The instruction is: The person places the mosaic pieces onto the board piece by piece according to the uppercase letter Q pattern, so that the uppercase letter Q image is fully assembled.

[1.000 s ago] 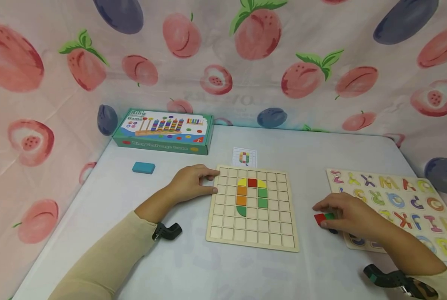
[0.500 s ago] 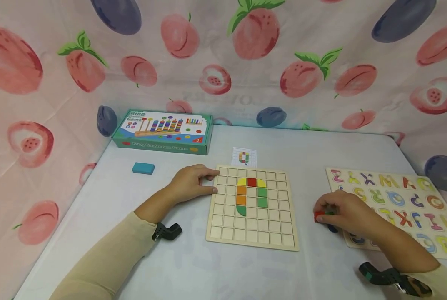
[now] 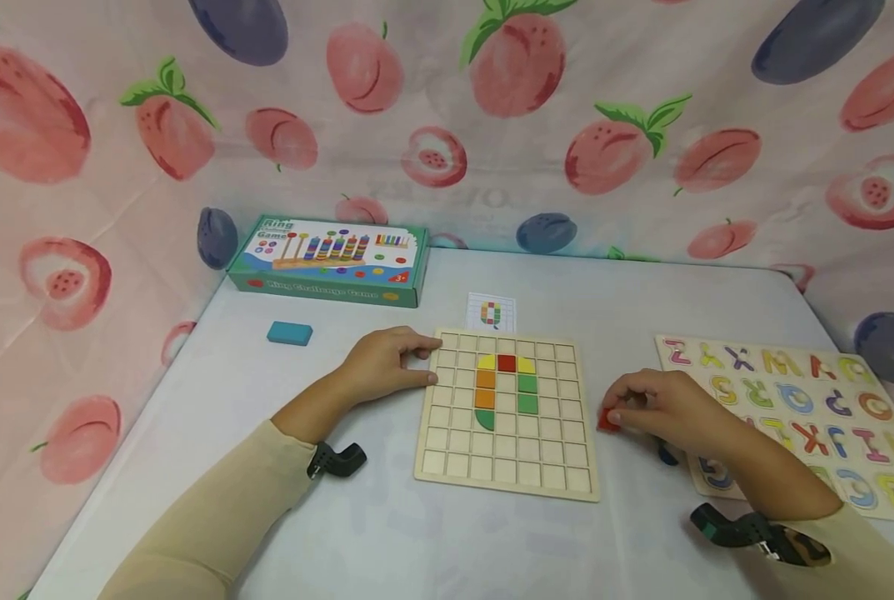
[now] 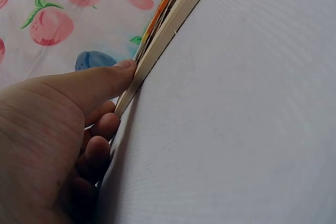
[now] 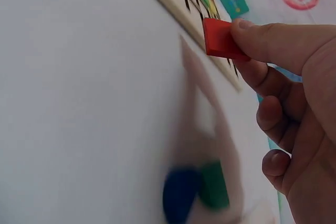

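Note:
My right hand pinches a red square tile between thumb and fingers, just right of the wooden grid board. In the right wrist view the tile's flat face shows, and the other fingers are bent below it. My left hand touches the board's left edge with thumb and forefinger apart from each other. Its thumb lies along the wooden rim in the left wrist view. Red, yellow, orange and green pieces sit in the grid's cells. A dark blue piece and a green piece lie beneath my right hand.
A pattern card lies behind the board. To the right is a wooden alphabet board. A green game box stands at the back left, with a teal block in front of it.
My right hand has picked up the red tile and moved left with it towards the grid board. The dark blue piece stays behind on the table. My left hand keeps its place.

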{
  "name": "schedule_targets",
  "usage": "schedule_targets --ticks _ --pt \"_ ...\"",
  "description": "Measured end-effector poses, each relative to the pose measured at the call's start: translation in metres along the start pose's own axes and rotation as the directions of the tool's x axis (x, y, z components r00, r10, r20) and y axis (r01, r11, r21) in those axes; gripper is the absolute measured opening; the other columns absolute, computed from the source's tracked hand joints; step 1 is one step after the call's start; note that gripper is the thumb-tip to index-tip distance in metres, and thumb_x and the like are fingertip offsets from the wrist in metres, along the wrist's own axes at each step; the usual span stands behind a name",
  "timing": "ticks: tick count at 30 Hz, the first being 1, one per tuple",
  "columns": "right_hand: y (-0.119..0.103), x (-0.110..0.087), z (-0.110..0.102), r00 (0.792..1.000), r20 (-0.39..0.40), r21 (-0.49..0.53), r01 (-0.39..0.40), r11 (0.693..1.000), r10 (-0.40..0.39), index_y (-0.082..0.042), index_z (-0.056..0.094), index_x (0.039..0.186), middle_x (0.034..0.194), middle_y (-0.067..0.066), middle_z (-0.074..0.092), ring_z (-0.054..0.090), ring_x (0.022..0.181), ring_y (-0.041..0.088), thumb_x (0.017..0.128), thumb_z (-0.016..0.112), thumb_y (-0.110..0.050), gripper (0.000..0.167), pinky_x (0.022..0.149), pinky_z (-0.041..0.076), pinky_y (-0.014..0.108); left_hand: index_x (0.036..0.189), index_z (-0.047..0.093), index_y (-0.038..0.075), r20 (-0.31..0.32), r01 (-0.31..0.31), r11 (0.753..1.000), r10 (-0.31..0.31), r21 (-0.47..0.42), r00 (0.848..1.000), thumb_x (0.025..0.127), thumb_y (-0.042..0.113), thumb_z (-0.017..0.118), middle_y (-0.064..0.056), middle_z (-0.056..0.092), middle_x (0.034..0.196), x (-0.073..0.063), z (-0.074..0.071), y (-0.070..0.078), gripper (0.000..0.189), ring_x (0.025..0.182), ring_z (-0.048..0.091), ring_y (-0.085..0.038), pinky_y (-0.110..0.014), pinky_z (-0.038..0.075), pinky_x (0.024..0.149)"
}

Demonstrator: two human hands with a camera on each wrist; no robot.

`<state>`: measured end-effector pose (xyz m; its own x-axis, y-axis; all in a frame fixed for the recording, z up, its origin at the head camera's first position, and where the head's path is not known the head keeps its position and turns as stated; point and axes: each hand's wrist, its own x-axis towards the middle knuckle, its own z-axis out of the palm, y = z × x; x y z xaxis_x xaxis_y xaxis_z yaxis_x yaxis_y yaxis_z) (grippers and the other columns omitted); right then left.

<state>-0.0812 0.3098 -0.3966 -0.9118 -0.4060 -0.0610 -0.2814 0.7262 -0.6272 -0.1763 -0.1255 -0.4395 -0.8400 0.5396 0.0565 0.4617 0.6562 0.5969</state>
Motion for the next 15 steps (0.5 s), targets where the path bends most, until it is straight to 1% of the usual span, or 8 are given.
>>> schedule_targets --ticks 4,8,11,15 --pt "-0.012 0.014 0.008 1.000 0.007 0.015 -0.019 1.000 0.018 -0.031 0.078 0.099 0.090 -0.014 0.069 0.058 0.085 0.014 0.095 0.084 -0.019 0.014 0.071 0.047 0.027 0.138 0.075 0.020 0.000 0.000 1.000 0.000 0.001 1.000 0.089 0.040 0.089 0.010 0.067 0.105 0.000 0.000 -0.001 0.055 0.077 0.054 -0.011 -0.033 0.046 0.071" --pt "-0.023 0.031 0.018 1.000 0.003 0.040 0.017 0.999 -0.017 -0.029 0.079 0.098 0.088 -0.012 0.068 0.057 0.085 0.016 0.094 0.085 -0.015 0.015 0.072 0.046 0.028 0.138 0.075 0.021 -0.004 -0.001 1.000 0.001 0.005 1.000 0.089 0.040 0.089 0.011 0.067 0.105 0.001 0.000 -0.002 0.055 0.077 0.054 -0.011 -0.033 0.046 0.071" --pt "-0.031 0.043 0.028 0.999 0.028 0.084 0.025 0.996 -0.028 -0.026 0.079 0.098 0.088 -0.011 0.069 0.059 0.087 0.018 0.093 0.084 -0.013 0.014 0.075 0.047 0.028 0.138 0.075 0.021 -0.007 -0.003 1.000 0.003 0.006 1.000 0.088 0.040 0.089 0.011 0.067 0.105 0.001 0.000 -0.003 0.055 0.076 0.053 -0.011 -0.033 0.046 0.071" --pt "-0.042 0.053 0.041 0.998 0.066 0.133 0.003 0.991 -0.012 -0.024 0.079 0.097 0.090 -0.010 0.071 0.060 0.089 0.021 0.094 0.083 -0.012 0.013 0.077 0.049 0.029 0.139 0.074 0.021 -0.001 -0.009 1.000 0.009 0.005 1.000 0.089 0.041 0.089 0.011 0.067 0.105 0.001 0.001 -0.003 0.056 0.077 0.053 -0.011 -0.032 0.046 0.071"
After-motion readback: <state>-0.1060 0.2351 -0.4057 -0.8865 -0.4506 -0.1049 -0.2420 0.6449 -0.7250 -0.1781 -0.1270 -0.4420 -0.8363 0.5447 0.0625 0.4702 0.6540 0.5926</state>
